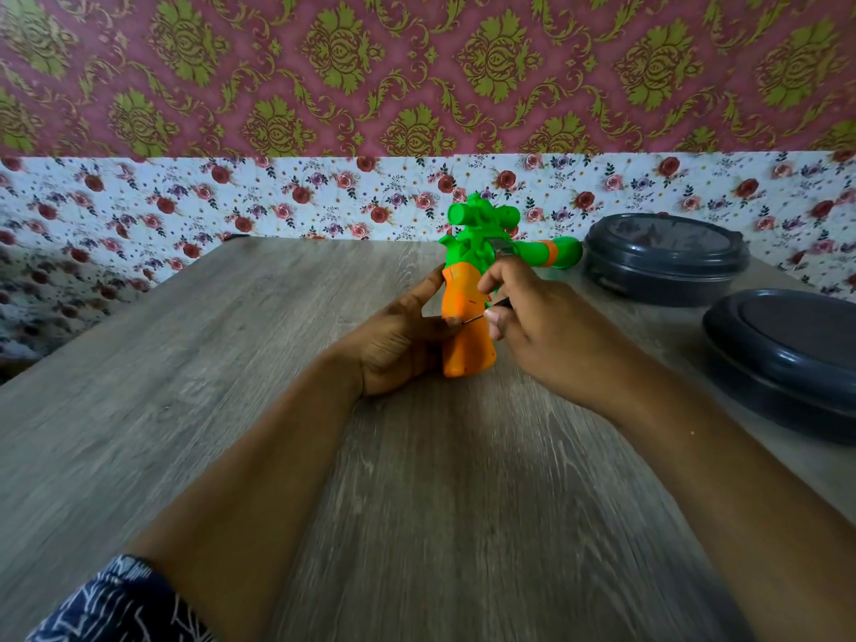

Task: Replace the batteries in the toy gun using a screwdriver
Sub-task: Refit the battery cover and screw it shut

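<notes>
Head view: 2 dark lidded containers (665, 257) right of toy gun (468, 289).

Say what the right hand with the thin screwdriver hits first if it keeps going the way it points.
Likely the orange plastic grip of the toy gun: the right hand aims the thin metal screwdriver leftward, tip apparently at it already; depth unclear.

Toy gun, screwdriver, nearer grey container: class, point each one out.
toy gun (465, 308), head view, on its orange handle.
screwdriver (473, 320), head view, on its thin metal shaft.
nearer grey container (787, 345), head view, on its lid.
</notes>
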{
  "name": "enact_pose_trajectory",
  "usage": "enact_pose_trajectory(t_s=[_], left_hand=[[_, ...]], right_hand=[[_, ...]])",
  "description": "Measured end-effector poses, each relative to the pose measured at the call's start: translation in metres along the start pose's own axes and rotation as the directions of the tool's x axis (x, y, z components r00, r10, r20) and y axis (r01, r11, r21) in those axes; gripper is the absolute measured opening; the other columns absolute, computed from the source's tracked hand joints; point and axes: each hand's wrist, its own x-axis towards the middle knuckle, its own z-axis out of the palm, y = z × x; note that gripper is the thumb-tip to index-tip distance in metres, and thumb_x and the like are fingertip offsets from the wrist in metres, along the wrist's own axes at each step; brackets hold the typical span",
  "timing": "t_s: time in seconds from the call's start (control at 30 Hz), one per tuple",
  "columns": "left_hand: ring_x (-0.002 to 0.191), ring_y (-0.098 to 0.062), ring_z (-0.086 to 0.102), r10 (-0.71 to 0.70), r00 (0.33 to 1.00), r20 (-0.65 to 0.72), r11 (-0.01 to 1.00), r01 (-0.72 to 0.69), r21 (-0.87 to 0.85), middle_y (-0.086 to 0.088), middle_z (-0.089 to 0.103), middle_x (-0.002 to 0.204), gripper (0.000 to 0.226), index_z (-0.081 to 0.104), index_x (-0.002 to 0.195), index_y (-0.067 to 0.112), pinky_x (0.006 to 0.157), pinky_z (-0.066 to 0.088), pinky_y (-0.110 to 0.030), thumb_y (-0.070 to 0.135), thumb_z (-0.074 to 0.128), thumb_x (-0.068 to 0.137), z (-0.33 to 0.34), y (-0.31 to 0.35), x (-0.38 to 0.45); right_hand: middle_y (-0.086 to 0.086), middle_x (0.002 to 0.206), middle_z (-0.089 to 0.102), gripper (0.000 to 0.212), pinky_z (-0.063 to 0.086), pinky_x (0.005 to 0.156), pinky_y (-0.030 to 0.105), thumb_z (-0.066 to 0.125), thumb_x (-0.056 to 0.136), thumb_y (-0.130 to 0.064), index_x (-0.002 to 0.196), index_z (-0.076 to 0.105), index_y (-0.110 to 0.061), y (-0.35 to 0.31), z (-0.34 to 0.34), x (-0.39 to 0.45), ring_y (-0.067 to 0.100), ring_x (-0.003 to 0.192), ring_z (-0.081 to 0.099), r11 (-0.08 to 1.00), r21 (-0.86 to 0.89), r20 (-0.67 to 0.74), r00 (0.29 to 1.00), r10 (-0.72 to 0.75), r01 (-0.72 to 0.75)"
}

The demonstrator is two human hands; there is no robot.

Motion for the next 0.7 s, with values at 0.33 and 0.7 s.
enact_pose_trajectory(t_s=[0.33, 0.7], left_hand=[[0.126, -0.037, 0.048, -0.002, 1.0, 0.013, 1.0, 0.002, 0.007, -0.01, 0.056, 0.134, 0.082, 0.024, 0.147, 0.035, 0.101, 0.039, -0.056, 0.002, 0.059, 0.08, 0.0, 0.0009, -0.0007], [0.123, -0.033, 0.051, 0.002, 1.0, 0.004, 1.0, -0.002, -0.009, -0.01, 0.056, 0.134, 0.079, 0.024, 0.146, 0.035, 0.097, 0.045, -0.05, 0.0, 0.055, 0.083, -0.0002, -0.0004, 0.0001]], right_hand=[[-0.003, 0.054, 0.039, 0.036, 0.03, 0.053, 0.03, 0.047, 0.088, -0.05, 0.068, 0.045, -0.02, -0.0026, -0.0042, -0.0031, 0.018, 0.056, 0.04, 0.977, -0.21, -0.202, 0.979, -0.016, -0.028], [0.004, 0.083, 0.059, 0.013, 0.047, 0.067, 0.044, 0.047, 0.093, -0.027, 0.092, 0.036, -0.019, 0.0028, -0.0007, 0.0001, 0.027, 0.075, 0.057, 0.997, -0.069, -0.057, 0.998, 0.03, -0.034]])
